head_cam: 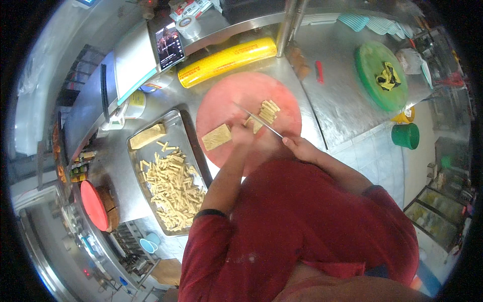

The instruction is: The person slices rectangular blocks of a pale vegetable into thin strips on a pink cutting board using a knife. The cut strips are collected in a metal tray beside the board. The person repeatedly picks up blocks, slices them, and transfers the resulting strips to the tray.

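My right hand (pixel 302 148) grips the handle of a kitchen knife (pixel 263 123), whose blade slants up and left across a round pink cutting board (pixel 217 90). Under the blade lies a small tan food slab (pixel 255 125), possibly pressed tofu. Bent fingers of my left hand (pixel 242 134) hold that slab just left of the knife, partly hiding it. Cut tan strips (pixel 268 111) lie side by side beyond the blade. A larger tan block (pixel 217 137) rests on the board, left of my left hand.
Left of the board, a metal tray (pixel 174 117) holds many cut strips (pixel 171 188) and a whole block (pixel 148 136). A yellow film roll (pixel 228 62) lies behind the board. A phone (pixel 169 46) leans by the shelf. To the right are a red-handled object (pixel 319 71) and a green board (pixel 368 81).
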Motion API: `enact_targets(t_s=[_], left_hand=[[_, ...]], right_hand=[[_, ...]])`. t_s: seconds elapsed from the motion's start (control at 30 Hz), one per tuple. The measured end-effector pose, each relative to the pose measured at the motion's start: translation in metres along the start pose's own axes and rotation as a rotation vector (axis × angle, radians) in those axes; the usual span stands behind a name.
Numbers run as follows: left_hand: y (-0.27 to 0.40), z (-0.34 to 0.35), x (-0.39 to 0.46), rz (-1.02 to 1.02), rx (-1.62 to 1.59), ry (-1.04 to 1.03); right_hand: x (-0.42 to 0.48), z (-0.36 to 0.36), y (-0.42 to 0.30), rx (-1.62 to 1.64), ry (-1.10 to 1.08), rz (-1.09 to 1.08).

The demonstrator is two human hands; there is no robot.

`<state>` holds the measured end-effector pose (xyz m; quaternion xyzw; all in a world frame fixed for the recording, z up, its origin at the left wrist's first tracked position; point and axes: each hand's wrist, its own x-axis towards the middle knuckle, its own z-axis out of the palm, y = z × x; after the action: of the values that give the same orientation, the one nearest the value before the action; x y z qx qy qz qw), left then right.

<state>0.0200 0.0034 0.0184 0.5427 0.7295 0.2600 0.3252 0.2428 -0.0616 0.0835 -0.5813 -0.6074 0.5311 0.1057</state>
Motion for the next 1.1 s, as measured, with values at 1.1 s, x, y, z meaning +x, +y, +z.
enact_targets(t_s=[1.1], left_hand=[[-0.042,0.021,0.007,0.059,-0.129,0.026]], right_hand=[[-0.016,0.002,0.005,-0.068,-0.049,0.103]])
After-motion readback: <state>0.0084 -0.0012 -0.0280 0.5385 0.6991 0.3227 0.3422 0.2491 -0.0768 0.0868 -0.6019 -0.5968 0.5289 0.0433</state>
